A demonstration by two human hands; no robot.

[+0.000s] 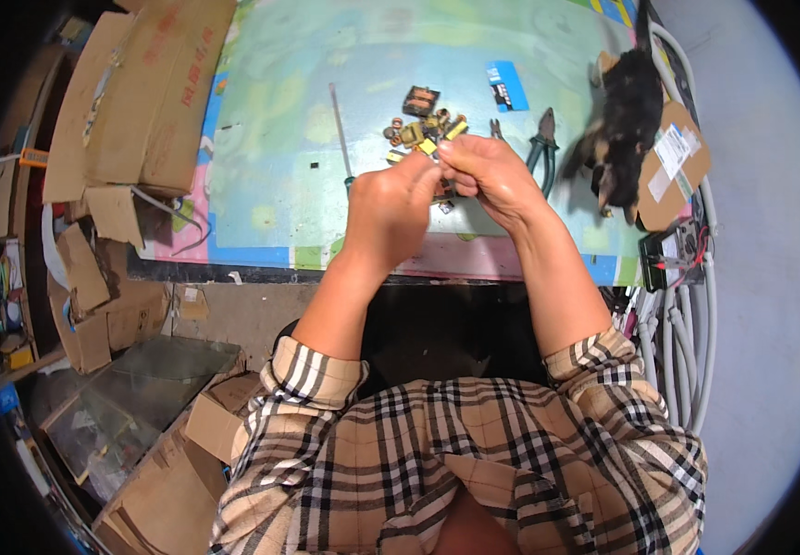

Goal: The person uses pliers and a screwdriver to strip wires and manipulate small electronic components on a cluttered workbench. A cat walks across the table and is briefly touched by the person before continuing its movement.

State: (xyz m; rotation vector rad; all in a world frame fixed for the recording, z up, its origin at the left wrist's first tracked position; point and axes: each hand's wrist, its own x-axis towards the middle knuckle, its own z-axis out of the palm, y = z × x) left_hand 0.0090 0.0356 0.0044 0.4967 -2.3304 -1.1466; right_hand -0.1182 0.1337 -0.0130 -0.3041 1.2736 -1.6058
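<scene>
My left hand point(389, 205) and my right hand point(490, 174) meet above the near part of the table, fingers closed and fingertips together. What they pinch is too small and too covered to make out. Just beyond them lies a pile of small wound coils and transformers point(411, 135) with copper wire and yellow tape, partly hidden by my fingers. A larger transformer point(421, 101) with a dark core sits at the far side of the pile. To the left lies a screwdriver point(340, 129). Dark-handled pliers point(542, 148) rest right of my right hand, beside a smaller pair of pliers point(496, 129).
A blue card point(507, 86) lies beyond the pliers. At the table's right edge a dark cat point(629, 116) stands by a cardboard piece point(670, 166), with a multimeter point(673, 259) nearer me. Large cardboard boxes point(155, 97) crowd the left side. Grey pipes point(682, 356) stand at right.
</scene>
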